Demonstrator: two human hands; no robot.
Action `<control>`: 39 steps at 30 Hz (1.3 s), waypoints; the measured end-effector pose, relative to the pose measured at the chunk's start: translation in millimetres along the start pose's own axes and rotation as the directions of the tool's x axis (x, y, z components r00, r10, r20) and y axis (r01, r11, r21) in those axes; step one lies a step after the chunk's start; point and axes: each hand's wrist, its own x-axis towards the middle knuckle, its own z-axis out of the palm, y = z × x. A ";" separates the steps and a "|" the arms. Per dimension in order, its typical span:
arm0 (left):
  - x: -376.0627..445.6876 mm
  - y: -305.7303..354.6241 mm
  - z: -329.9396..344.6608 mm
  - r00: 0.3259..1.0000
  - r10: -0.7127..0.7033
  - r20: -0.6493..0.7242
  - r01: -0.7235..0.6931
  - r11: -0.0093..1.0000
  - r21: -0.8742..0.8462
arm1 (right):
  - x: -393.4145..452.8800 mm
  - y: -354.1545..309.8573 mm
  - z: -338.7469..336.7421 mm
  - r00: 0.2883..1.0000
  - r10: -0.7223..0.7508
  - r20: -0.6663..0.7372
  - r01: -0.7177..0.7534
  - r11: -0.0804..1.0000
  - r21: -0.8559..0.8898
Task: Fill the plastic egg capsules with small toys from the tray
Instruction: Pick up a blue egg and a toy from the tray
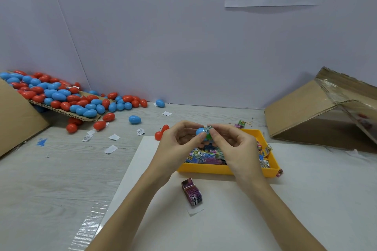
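Observation:
My left hand point(179, 138) grips a blue egg capsule half point(200, 131) above the yellow tray point(224, 169). My right hand point(234, 142) pinches a small green wrapped toy point(208, 130) right at the capsule's opening. The tray holds several small wrapped toys point(206, 156) in pink, blue and green. Much of the capsule is hidden by my fingers. A pile of red and blue egg capsules point(61, 98) lies on a cardboard flap at the back left.
A purple wrapped pack point(191, 191) lies on the white sheet point(306, 199) in front of the tray. Loose eggs point(134, 119) and paper slips point(111, 149) are scattered on the grey table. A tipped cardboard box point(318, 112) stands at the right, more cardboard at the far left.

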 end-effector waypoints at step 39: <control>-6.1 -3.5 5.9 0.958 0.284 0.029 -0.284 0.938 0.199 | -3.2 -30.4 3.2 0.712 0.559 0.425 -0.688 0.431 0.584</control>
